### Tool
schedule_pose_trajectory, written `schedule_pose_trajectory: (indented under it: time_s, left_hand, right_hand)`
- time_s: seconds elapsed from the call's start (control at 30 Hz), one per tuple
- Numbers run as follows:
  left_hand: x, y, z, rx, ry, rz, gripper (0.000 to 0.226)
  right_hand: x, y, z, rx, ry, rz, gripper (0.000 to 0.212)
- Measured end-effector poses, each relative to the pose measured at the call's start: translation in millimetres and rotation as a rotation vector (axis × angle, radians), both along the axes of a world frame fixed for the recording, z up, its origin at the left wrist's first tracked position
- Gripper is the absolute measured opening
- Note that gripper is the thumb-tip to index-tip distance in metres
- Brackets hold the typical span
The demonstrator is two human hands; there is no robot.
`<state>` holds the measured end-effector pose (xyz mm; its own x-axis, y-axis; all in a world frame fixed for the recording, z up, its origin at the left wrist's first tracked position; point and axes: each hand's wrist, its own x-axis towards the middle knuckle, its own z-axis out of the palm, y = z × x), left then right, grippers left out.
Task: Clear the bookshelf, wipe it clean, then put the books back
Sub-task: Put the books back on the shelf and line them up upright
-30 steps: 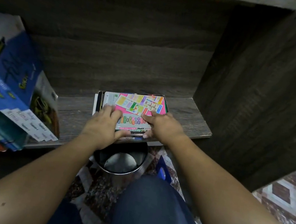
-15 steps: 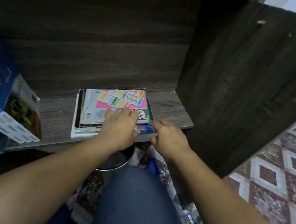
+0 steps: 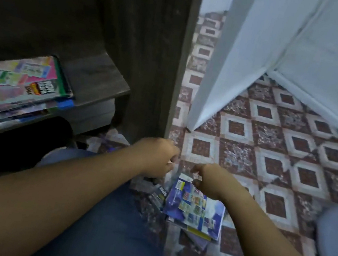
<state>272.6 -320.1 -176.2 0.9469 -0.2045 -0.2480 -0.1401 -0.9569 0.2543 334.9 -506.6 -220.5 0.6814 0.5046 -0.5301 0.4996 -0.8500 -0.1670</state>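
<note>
We see a blue book (image 3: 195,207) lying on top of a loose pile on the patterned floor (image 3: 282,146). Just beyond its far edge hang our left grip (image 3: 156,159) and right grip (image 3: 206,179), fingers curled. Blur hides whether either is holding anything. To the book's left stands the dark bookshelf (image 3: 152,59), with a stack of books (image 3: 15,85) lying flat on its shelf.

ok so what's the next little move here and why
Probably lower both hands onto the blue book lying on the floor and take a grip on it. The left hand and right hand hover close over it, curled; a stack already lies on the shelf, so this one looks next to return.
</note>
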Motion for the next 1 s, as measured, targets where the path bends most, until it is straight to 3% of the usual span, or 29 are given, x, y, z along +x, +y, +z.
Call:
schedule_pose_trajectory:
  time_s: [0.37,0.63,0.8,1.0]
  left_hand:
    - [51.3,-62.1,-87.4,0.234,0.094,-0.151,0.037]
    - [63.2,-47.2,-107.2,0.117,0.144,-0.076,0.028]
    - [63.7,-43.2,-111.9,0.114,0.232,-0.034,0.027]
    - [63.5,-48.6,-107.4,0.136,0.3,-0.039,0.029]
  right_hand:
    - [-10.3,-47.4,-158.4,-0.109,0.053,-0.055,0.05]
    - [-35.8,-62.4,-231.9,-0.192,-0.04,0.009,0.094]
    - [-37.7,-60.0,-245.5,-0.205,-0.098,0.006,0.086]
    - [-31.5,-49.4,-226.2,-0.245,-0.023,0.034,0.078]
